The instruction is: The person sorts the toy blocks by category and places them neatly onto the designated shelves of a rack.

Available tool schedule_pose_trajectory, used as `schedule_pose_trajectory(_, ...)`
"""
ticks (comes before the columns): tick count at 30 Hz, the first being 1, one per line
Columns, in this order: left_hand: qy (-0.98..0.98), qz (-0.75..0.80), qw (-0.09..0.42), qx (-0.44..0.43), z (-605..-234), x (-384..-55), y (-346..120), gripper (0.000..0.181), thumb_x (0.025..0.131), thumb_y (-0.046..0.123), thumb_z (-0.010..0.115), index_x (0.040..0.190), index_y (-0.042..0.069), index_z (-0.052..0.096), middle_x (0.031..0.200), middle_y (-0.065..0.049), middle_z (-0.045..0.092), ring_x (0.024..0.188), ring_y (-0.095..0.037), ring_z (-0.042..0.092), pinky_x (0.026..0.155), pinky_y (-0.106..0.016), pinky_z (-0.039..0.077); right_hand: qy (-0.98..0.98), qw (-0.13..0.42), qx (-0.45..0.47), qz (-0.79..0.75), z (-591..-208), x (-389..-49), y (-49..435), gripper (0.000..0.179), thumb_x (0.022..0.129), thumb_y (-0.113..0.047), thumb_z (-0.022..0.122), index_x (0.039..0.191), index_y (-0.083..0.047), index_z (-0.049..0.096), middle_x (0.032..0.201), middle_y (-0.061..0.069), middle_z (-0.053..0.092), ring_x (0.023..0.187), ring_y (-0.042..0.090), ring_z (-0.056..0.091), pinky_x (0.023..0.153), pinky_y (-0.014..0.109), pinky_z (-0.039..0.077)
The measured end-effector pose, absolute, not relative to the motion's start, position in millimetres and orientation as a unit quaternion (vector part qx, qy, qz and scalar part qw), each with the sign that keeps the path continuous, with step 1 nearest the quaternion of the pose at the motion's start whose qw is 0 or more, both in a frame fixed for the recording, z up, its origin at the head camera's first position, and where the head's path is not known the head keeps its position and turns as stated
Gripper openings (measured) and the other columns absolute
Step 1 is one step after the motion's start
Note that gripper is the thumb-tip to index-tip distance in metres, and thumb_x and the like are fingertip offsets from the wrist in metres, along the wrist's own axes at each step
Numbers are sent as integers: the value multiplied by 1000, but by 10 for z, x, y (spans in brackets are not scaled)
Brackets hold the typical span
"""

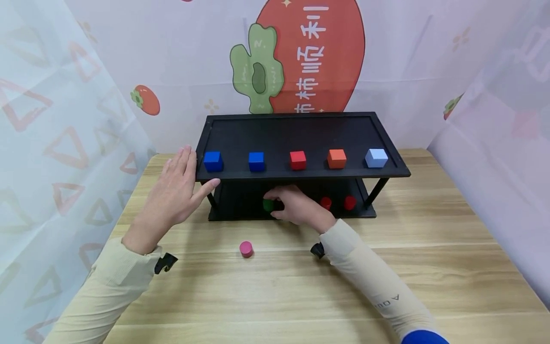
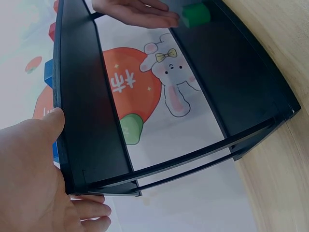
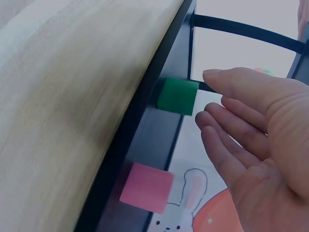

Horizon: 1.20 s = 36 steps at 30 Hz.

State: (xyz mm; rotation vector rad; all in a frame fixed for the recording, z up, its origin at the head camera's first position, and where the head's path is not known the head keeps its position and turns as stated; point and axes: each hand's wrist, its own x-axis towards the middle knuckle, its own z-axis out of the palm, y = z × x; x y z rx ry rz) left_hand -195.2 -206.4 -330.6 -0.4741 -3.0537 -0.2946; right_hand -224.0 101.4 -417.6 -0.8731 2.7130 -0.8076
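Observation:
My right hand reaches in front of the lower shelf, its thumb and fingers spread beside a green cylinder. In the right wrist view a gap shows between the fingertips and the green cylinder, which stands on the black lower board. A pink block also sits on that board, hidden behind the hand in the head view. My left hand rests against the left end of the black two-tier shelf, fingers straight along its side and thumb at the front corner of the top.
On the top board stand two blue cubes, a red cube, an orange cube and a pale blue cube. Two red cylinders are at the lower right. A pink cylinder lies on the wooden table.

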Motion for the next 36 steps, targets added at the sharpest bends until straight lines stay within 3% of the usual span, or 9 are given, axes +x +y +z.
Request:
schedule_pose_trajectory(8,-984,-94,20,-151,-3308,-1950,-2058,102,107,68,37,166,-7,3,177,-27,1,165,-46,4,133,-64,7,906,89,-310,-273,-4135,-2127,998,45,94,-9,80,137,-4,69,134,12,72,120,30,69,108,43,58)
schedule_pose_trajectory(14,-984,-90,21,-151,-3307,-1954,-2053,102,107,68,37,166,-7,2,176,-27,1,165,-46,4,133,-63,8,881,137,-351,-287,-4128,-1985,917,46,94,-7,79,139,-3,68,139,13,71,128,28,69,110,43,57)
schedule_pose_trajectory(23,-984,-92,26,-153,-3313,-1949,-2052,102,107,68,37,166,-6,2,176,-27,3,165,-46,5,133,-63,8,849,164,-403,-298,-4314,-1815,718,40,95,-9,79,134,-4,72,131,10,75,116,21,73,104,34,60)
schedule_pose_trajectory(28,-983,-95,29,-154,-3312,-1946,-2054,101,107,68,37,166,-7,3,176,-28,3,165,-47,5,133,-64,8,846,167,-412,-296,-4383,-1755,631,38,94,-9,80,131,-7,74,128,5,76,114,15,72,106,25,57)
schedule_pose_trajectory(36,-983,-100,33,-152,-3312,-1945,-2046,101,107,67,38,167,-7,4,176,-28,5,165,-46,6,133,-64,8,840,168,-424,-294,-4432,-1724,542,35,94,-10,81,128,-8,75,122,2,77,104,7,66,102,21,57)
